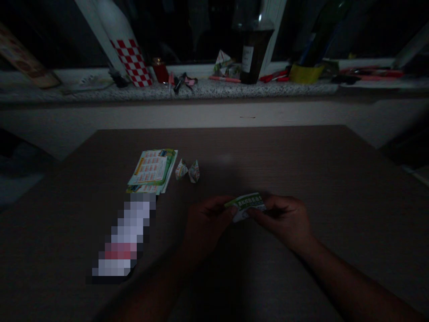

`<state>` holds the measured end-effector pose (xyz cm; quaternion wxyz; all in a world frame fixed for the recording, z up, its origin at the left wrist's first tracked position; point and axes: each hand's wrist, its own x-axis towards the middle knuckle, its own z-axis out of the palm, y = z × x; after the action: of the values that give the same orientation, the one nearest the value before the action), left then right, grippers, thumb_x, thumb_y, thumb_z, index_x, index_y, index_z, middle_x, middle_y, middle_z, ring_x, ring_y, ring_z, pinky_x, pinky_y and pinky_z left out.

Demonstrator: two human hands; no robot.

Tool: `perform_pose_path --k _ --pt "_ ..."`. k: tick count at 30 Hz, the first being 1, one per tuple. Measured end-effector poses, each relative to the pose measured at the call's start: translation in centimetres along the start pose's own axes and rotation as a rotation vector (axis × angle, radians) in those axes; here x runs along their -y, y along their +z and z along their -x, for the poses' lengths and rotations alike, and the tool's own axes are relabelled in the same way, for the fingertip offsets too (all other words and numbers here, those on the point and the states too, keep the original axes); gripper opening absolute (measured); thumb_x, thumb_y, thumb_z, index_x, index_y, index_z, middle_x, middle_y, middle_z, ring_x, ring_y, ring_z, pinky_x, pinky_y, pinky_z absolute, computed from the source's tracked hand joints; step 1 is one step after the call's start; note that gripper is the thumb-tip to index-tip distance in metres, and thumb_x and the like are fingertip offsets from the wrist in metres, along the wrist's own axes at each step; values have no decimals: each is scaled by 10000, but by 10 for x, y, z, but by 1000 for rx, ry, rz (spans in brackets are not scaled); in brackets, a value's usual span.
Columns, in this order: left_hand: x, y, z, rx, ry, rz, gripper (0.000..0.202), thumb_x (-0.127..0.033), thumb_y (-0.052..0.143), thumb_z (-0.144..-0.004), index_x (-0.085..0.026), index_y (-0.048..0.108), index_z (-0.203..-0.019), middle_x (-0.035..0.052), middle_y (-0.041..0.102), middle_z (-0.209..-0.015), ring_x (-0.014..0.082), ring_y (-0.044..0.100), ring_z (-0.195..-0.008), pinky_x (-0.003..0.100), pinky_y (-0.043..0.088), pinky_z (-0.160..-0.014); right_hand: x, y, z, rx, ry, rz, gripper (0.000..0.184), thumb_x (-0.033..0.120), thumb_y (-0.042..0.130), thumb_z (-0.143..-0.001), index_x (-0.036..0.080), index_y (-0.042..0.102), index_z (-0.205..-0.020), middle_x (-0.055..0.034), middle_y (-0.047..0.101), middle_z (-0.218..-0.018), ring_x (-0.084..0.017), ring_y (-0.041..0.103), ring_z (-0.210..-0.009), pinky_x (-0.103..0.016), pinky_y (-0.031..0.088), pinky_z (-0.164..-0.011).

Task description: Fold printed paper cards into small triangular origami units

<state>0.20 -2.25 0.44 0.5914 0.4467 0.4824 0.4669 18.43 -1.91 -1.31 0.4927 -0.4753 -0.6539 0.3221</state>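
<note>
Between my two hands is a small folded piece of printed paper [250, 203], green and white, held just above the table. My left hand [208, 223] pinches its left edge, thumb on top. On the other side my right hand [288, 219] grips it, with the thumb pressed against its lower part. Two small folded paper shapes [194, 171] with pointed tips stand on the table beyond my left hand. Beside them lies a stack of printed calendar sheets [151, 169].
A blurred-out, pixelated long object [124, 237] lies left of my left arm. On the granite windowsill [208, 89] stand a checkered red-and-white bottle [132, 60], a dark labelled bottle [253, 56], a yellow holder [305, 74] and another folded paper shape [224, 62]. The room is dim.
</note>
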Motion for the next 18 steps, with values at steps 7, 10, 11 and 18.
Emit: perform_pose_path --k 7,10,11,18 --pt "-1 1 0 -26 -18 14 198 -272 767 -669 -168 741 -836 34 761 -777 168 692 -703 248 546 -640 3 -1 1 3 -15 2 204 277 742 -722 172 629 -589 -20 677 -564 -133 597 -486 -239 476 -470" --pt "-1 1 1 -21 -14 -1 200 -287 766 -671 -167 742 -829 37 759 -779 171 691 -704 252 544 -642 2 -1 1 0 -12 9 209 276 739 -724 173 625 -583 -18 674 -561 -131 597 -486 -237 476 -468" --pt "-1 1 1 -20 -16 -5 200 -291 765 -673 -166 741 -827 38 758 -777 171 690 -703 252 542 -641 2 -1 1 6 -11 7 208 278 737 -728 174 627 -586 -20 678 -568 -133 602 -495 -239 480 -473" --pt "-6 -2 -1 11 -56 -69 133 -244 750 -672 -161 720 -771 28 741 -725 148 668 -643 224 503 -592 6 0 0 -16 -2 -30 147 241 751 -698 191 627 -636 -11 697 -580 -133 621 -484 -224 488 -456"
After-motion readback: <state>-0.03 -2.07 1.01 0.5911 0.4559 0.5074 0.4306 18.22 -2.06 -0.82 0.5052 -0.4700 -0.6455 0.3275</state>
